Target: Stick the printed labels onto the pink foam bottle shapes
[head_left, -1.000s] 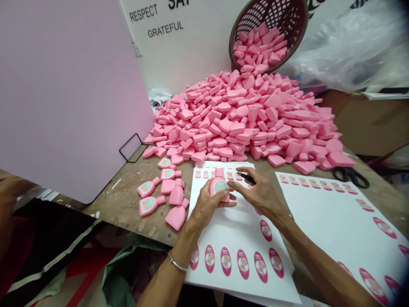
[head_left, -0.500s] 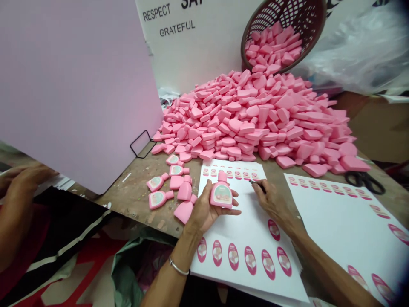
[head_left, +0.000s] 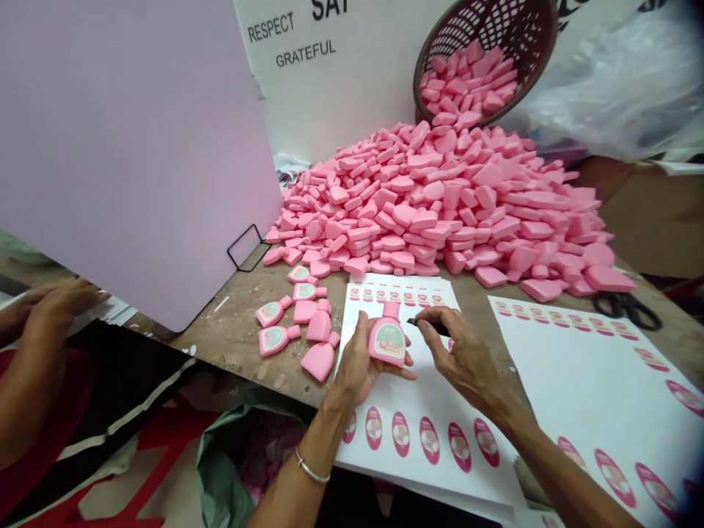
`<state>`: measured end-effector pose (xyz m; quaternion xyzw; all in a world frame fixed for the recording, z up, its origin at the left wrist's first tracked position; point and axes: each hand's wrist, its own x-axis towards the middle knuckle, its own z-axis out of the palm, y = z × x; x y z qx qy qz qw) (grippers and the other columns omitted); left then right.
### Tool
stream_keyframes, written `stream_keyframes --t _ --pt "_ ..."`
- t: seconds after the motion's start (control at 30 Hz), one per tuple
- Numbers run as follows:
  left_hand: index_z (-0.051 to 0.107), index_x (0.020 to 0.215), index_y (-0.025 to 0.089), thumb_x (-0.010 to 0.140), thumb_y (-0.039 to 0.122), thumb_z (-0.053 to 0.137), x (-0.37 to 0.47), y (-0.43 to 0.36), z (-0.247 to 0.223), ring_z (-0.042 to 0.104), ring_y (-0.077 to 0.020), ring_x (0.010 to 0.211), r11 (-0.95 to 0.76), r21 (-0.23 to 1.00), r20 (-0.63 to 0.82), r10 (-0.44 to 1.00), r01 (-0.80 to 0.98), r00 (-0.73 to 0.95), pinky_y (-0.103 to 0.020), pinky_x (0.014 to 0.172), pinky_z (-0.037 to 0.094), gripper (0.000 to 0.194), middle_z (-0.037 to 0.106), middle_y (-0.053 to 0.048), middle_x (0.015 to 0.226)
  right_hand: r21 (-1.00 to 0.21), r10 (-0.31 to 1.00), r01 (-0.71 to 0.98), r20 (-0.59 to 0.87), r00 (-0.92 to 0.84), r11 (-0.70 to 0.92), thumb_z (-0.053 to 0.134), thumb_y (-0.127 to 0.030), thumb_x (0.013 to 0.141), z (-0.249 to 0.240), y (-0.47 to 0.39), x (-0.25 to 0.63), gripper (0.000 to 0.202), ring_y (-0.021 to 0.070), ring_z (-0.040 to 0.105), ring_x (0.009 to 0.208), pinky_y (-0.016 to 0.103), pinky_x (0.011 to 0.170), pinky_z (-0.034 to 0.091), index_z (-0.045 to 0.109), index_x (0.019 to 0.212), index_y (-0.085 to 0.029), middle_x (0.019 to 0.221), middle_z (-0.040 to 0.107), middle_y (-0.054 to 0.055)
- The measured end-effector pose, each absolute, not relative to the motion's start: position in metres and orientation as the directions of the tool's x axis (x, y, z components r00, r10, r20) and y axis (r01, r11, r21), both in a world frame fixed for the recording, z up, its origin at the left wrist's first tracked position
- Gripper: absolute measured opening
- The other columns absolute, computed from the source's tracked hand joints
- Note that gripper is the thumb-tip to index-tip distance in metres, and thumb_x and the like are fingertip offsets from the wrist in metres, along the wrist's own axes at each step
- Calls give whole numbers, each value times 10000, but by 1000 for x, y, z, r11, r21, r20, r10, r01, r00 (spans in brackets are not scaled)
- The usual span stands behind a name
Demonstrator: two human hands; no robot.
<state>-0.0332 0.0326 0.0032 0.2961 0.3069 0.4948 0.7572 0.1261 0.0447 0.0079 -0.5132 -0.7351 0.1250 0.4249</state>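
Observation:
My left hand (head_left: 357, 363) holds a small pink bottle (head_left: 386, 339) upright, its pale green label facing me. Just right of it, my right hand (head_left: 459, 348) is closed round a thin dark tool (head_left: 426, 325), its tip pointing at the bottle. Beneath both hands lies a white sticker sheet (head_left: 385, 447) with pink oval stickers along its lower part and small ones along the top. To the left are several pink bottles, some labelled (head_left: 272, 340) and some plain (head_left: 319, 361).
A large heap of pink bottles (head_left: 440, 198) spreads below a tipped brown basket (head_left: 536, 51). Black scissors (head_left: 627, 309) and another sticker sheet (head_left: 583, 381) lie right. A pink board (head_left: 137, 147) stands left, another person's hands (head_left: 60, 301) beyond it.
My right hand has moved left, bringing the dark tool closer to the bottle. My left hand and the bottle have shifted slightly right and down.

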Motion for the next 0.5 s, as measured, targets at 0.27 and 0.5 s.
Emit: stream_keyframes --t 0.27,0.5 --pt "630 955 99 875 618 356 -26 32 -2 658 -191 687 325 804 -200 936 -498 289 -316 574 582 592 670 -109 808 -439 775 702 577 -260 562 519 -228 877 10 41 128 53 182 543 747 348 731 400 568 859 -216 787 632 31" --pt "619 931 80 837 559 509 -23 33 -3 651 -196 654 310 837 -191 938 -451 291 -275 506 555 500 649 -87 707 -258 676 743 657 -333 617 599 -305 839 11 45 130 105 169 525 662 331 669 365 565 790 -218 700 642 16"
